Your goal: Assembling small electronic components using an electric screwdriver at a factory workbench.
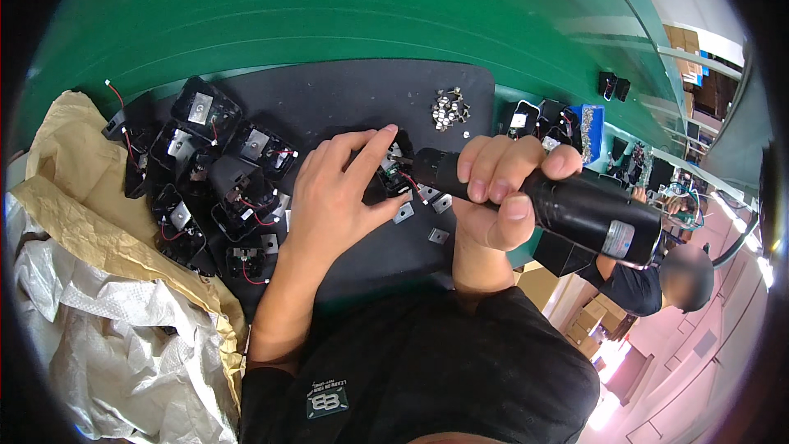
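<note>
My left hand [335, 189] steadies a small black plastic housing [401, 145] on the dark mat, thumb and fingers closed around its near side. Some metal and a thin red wire [413, 184] show inside and beside it. In my right hand [508, 185] is a thick black electric screwdriver [588, 215], lying almost level. Its narrow front end points left and reaches the housing's right side; the bit's tip cannot be made out. Several square metal plates [438, 235] with holes lie just under the hands.
Many black housings [238, 177] with wires crowd the mat's left side, beside brown paper and a white woven sack [123, 337]. Small metal parts [449, 108] are heaped at the mat's far right. A blue bin [597, 127] stands farther right, where another person [637, 284] works.
</note>
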The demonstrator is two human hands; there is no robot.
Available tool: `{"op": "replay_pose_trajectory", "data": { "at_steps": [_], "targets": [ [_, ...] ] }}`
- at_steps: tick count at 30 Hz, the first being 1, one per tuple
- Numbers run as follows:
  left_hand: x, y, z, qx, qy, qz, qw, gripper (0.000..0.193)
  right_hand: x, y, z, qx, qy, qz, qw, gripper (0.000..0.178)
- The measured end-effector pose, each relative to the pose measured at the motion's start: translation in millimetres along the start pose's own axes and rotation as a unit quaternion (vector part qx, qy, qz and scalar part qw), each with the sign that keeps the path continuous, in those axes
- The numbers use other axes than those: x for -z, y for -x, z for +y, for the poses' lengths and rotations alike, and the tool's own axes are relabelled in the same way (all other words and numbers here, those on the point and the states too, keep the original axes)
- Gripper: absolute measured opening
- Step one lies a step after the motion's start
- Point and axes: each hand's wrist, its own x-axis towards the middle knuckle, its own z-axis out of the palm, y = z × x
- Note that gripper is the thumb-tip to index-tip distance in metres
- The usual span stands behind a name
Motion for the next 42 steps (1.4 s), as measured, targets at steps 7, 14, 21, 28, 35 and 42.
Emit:
{"op": "replay_pose_trajectory", "data": {
  "at_steps": [7,14,21,28,35,42],
  "targets": [
    [1,-1,0,0.002,-0.006,0.001,1.000,0.070,2,1,1,-0.001,0.086,-0.108,0.990,0.038],
    [4,-4,7,-0.016,-0.013,0.005,1.000,0.069,2,2,8,0.051,0.006,-0.063,0.997,0.041],
    [-1,2,22,0.017,-0.026,0.002,1.000,0.070,9,-13,-11,0.032,-0.138,0.007,0.990,0.050],
    [-10,18,10,0.047,0.196,0.069,0.977,0.072,-4,-21,-85,-0.079,-0.344,-0.055,0.934,0.055],
    [-54,-72,104,-0.202,-0.006,-0.160,0.966,0.085,-28,-1,-88,-0.233,-0.328,-0.378,0.834,0.049],
    [-185,-114,239,-0.486,0.012,-0.341,0.805,0.072,-8,3,-132,-0.045,-0.243,-0.432,0.868,0.056]
  ]
}}
